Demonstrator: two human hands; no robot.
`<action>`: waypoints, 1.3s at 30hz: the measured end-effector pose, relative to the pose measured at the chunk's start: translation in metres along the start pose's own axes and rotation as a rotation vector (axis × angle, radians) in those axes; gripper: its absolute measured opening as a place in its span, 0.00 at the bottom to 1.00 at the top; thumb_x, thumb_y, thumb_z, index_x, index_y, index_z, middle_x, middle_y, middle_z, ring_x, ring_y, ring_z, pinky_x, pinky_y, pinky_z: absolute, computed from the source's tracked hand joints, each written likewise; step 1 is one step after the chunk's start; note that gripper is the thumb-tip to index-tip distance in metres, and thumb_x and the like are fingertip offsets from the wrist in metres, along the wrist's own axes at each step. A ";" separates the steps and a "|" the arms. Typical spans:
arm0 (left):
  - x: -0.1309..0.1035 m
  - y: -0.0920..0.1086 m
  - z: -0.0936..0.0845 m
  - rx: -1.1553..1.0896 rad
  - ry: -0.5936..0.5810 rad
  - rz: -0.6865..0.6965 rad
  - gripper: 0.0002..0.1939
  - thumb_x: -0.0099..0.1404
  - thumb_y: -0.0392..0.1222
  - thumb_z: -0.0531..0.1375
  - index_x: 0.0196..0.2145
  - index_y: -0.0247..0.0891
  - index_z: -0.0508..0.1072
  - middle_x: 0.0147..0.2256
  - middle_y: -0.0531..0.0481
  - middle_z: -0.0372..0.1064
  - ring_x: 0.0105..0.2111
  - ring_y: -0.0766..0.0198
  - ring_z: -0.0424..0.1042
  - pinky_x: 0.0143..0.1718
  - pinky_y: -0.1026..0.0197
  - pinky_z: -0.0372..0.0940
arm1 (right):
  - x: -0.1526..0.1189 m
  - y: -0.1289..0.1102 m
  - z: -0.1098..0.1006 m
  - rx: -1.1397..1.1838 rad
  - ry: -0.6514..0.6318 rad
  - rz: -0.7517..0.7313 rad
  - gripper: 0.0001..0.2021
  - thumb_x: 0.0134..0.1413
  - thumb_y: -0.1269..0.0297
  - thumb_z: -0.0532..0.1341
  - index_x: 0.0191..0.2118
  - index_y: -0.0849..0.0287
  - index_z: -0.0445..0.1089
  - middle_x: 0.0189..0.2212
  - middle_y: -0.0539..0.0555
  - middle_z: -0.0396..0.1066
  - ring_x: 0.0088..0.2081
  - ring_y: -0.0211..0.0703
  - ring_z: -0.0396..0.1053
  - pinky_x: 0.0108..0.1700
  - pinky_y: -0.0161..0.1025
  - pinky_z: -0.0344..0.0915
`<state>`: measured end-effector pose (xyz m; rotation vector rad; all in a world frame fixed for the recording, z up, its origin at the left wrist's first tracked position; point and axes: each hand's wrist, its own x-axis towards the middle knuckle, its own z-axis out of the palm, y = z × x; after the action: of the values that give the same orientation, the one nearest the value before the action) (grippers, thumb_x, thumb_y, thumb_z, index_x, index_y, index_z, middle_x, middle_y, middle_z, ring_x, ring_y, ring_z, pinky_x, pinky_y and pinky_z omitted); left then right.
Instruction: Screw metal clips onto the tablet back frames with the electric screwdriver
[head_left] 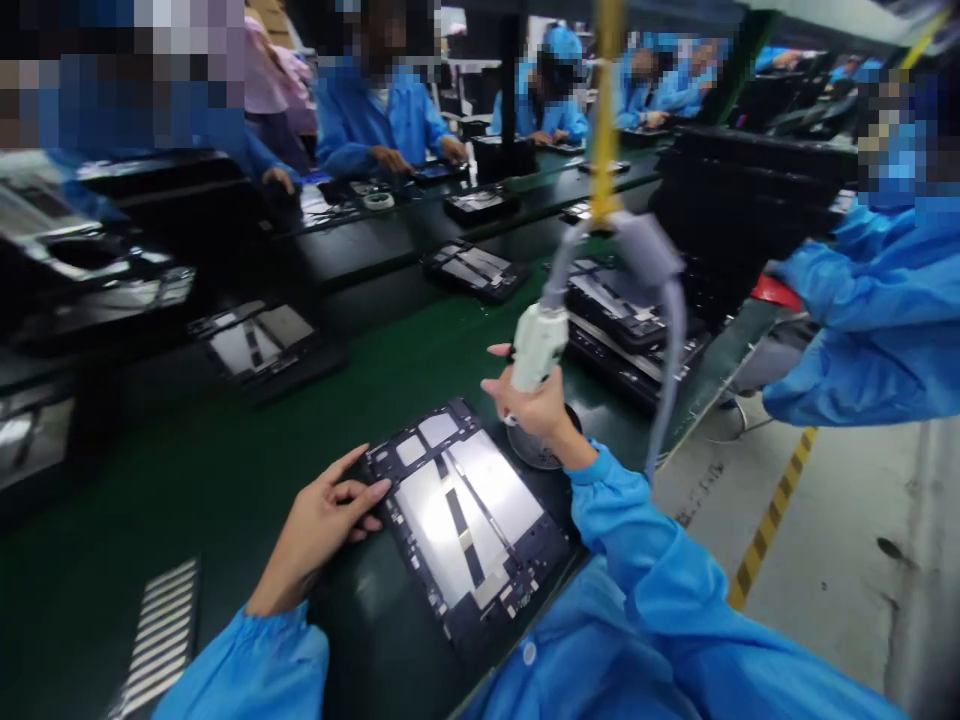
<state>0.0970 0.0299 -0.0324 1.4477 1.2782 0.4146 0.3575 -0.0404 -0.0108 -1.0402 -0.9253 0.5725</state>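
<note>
Blue cloth of our jacket point(570, 650) lies nearest to us, at the edge of the green bench point(352, 390). Just beyond it, the opened tablet point(502, 480) rests on this bench, turned at an angle, with its silver plates and dark flex strips facing up.

Our left hand point(319, 520) is half closed and takes it lightly by the rim near the far left corner, thumb on the frame and index finger along the edge; how far the other fingers go under, we cannot tell. Our right hand point(536, 408) is closed around the white tool point(540, 345), two fingers stretched out, above the round dish point(536, 448). A grey cable point(675, 330) is near the tool.

We judge the tablet to be flat, rather light and stiff, but thin and maybe a little slippery on the metal. Its flex strips and small connectors look fragile, so we should hold only the black outer frame, best at two opposite edges, and not press the middle.
</note>
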 end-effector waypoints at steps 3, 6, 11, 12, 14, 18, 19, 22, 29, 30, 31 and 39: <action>0.001 -0.005 0.003 -0.031 -0.024 0.038 0.50 0.46 0.55 0.69 0.62 0.34 0.58 0.22 0.57 0.68 0.19 0.65 0.70 0.18 0.67 0.62 | -0.005 -0.021 0.022 0.102 -0.054 -0.060 0.19 0.49 0.68 0.67 0.47 0.58 0.66 0.13 0.39 0.65 0.12 0.33 0.61 0.18 0.34 0.59; -0.003 -0.016 0.008 -0.107 0.108 0.165 0.41 0.49 0.55 0.68 0.57 0.34 0.66 0.22 0.58 0.65 0.19 0.66 0.68 0.18 0.66 0.61 | -0.014 -0.032 0.058 0.137 -0.194 -0.021 0.19 0.49 0.68 0.67 0.48 0.57 0.66 0.14 0.40 0.66 0.13 0.35 0.62 0.17 0.35 0.60; -0.022 -0.037 0.023 -0.026 0.301 0.621 0.15 0.53 0.50 0.69 0.35 0.38 0.79 0.21 0.58 0.57 0.20 0.73 0.58 0.23 0.67 0.57 | -0.030 -0.026 0.110 0.047 -0.341 0.029 0.15 0.48 0.66 0.67 0.44 0.56 0.69 0.13 0.41 0.65 0.14 0.37 0.63 0.19 0.39 0.64; -0.025 -0.038 0.025 -0.011 0.286 0.661 0.14 0.53 0.49 0.69 0.36 0.39 0.80 0.20 0.59 0.56 0.20 0.73 0.57 0.23 0.67 0.56 | -0.032 -0.024 0.116 0.047 -0.359 0.040 0.15 0.48 0.66 0.67 0.43 0.55 0.68 0.13 0.41 0.64 0.14 0.37 0.63 0.19 0.39 0.65; -0.028 -0.040 0.028 -0.016 0.270 0.706 0.13 0.55 0.48 0.69 0.36 0.39 0.79 0.20 0.59 0.54 0.20 0.72 0.56 0.23 0.67 0.55 | -0.036 -0.021 0.123 0.060 -0.384 0.071 0.16 0.48 0.66 0.67 0.44 0.55 0.68 0.13 0.40 0.64 0.14 0.36 0.62 0.19 0.38 0.65; -0.026 -0.037 0.029 -0.080 0.219 0.751 0.09 0.59 0.46 0.65 0.29 0.37 0.78 0.20 0.57 0.57 0.20 0.71 0.57 0.22 0.67 0.53 | -0.042 -0.015 0.128 0.054 -0.390 0.119 0.20 0.47 0.65 0.68 0.47 0.56 0.65 0.14 0.39 0.64 0.13 0.36 0.62 0.18 0.37 0.64; -0.025 -0.036 0.029 -0.097 0.207 0.751 0.10 0.60 0.46 0.65 0.27 0.37 0.77 0.20 0.57 0.58 0.20 0.71 0.57 0.22 0.67 0.53 | -0.043 -0.014 0.129 0.044 -0.388 0.122 0.21 0.47 0.64 0.68 0.47 0.56 0.65 0.14 0.39 0.64 0.13 0.36 0.62 0.18 0.37 0.64; -0.026 -0.035 0.032 -0.136 0.201 0.723 0.12 0.60 0.46 0.64 0.24 0.36 0.75 0.20 0.57 0.57 0.21 0.71 0.56 0.22 0.67 0.53 | -0.046 -0.010 0.130 0.031 -0.388 0.121 0.21 0.47 0.63 0.68 0.48 0.56 0.64 0.15 0.39 0.64 0.14 0.36 0.63 0.19 0.38 0.64; -0.035 -0.041 0.027 -0.140 0.188 0.522 0.22 0.47 0.53 0.72 0.36 0.37 0.75 0.21 0.61 0.54 0.21 0.71 0.54 0.24 0.66 0.53 | -0.047 -0.007 0.130 0.028 -0.405 0.101 0.20 0.50 0.64 0.67 0.49 0.56 0.64 0.15 0.39 0.64 0.14 0.35 0.62 0.20 0.37 0.64; -0.037 -0.043 0.025 -0.092 0.198 0.507 0.25 0.46 0.53 0.72 0.37 0.37 0.75 0.22 0.60 0.55 0.22 0.71 0.55 0.24 0.66 0.53 | -0.047 -0.007 0.130 0.011 -0.413 0.103 0.19 0.50 0.64 0.67 0.48 0.55 0.65 0.15 0.40 0.64 0.14 0.36 0.62 0.20 0.37 0.64; -0.039 -0.044 0.023 -0.034 0.206 0.500 0.25 0.45 0.55 0.72 0.37 0.38 0.75 0.22 0.60 0.56 0.22 0.70 0.56 0.25 0.65 0.54 | -0.046 -0.005 0.130 -0.010 -0.418 0.108 0.17 0.50 0.63 0.66 0.47 0.55 0.66 0.14 0.40 0.64 0.14 0.36 0.62 0.20 0.37 0.64; -0.040 -0.049 0.017 0.204 0.181 0.512 0.21 0.49 0.59 0.69 0.29 0.37 0.75 0.23 0.56 0.61 0.23 0.68 0.61 0.27 0.64 0.55 | -0.048 0.004 0.134 -0.064 -0.432 0.196 0.19 0.47 0.65 0.67 0.47 0.56 0.66 0.13 0.40 0.63 0.14 0.36 0.61 0.19 0.36 0.61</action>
<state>0.0737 -0.0223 -0.0653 1.9525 1.1014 0.7866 0.2177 -0.0128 -0.0048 -1.0925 -1.2315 0.9617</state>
